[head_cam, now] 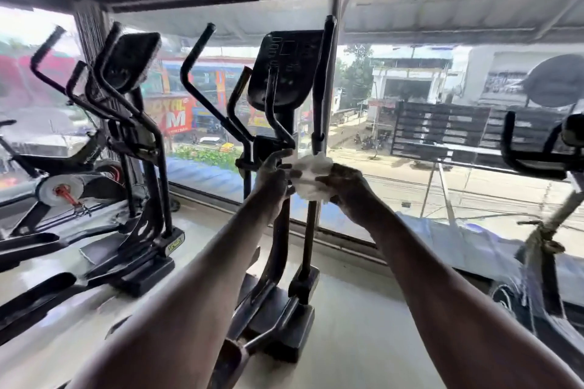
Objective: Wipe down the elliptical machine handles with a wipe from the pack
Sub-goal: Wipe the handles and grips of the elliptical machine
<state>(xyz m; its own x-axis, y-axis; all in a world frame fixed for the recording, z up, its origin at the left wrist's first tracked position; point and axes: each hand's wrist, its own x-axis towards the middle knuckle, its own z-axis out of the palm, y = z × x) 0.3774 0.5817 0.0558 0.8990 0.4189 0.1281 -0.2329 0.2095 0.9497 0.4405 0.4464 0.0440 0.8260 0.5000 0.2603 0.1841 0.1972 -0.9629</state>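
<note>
Your right hand (pixel 344 183) has its fingers clamped on the crumpled wipe (pixel 308 175) beside the elliptical's (pixel 284 73) right handle (pixel 322 88). Your left hand (pixel 273 174) pinches the wipe's other edge.

The white wipe (pixel 311 176) is bunched up, and part of it is tucked behind the right hand (pixel 346 185), so its full shape can't be read. The left hand (pixel 274 174) is smeared with motion blur; fingertips hard to separate. The elliptical's console (pixel 284 68) shows buttons too dark to make out. Its near pedal (pixel 232 360) runs off the bottom edge. The exercise bike (pixel 537 148) at right is cropped by the frame edge.
</note>
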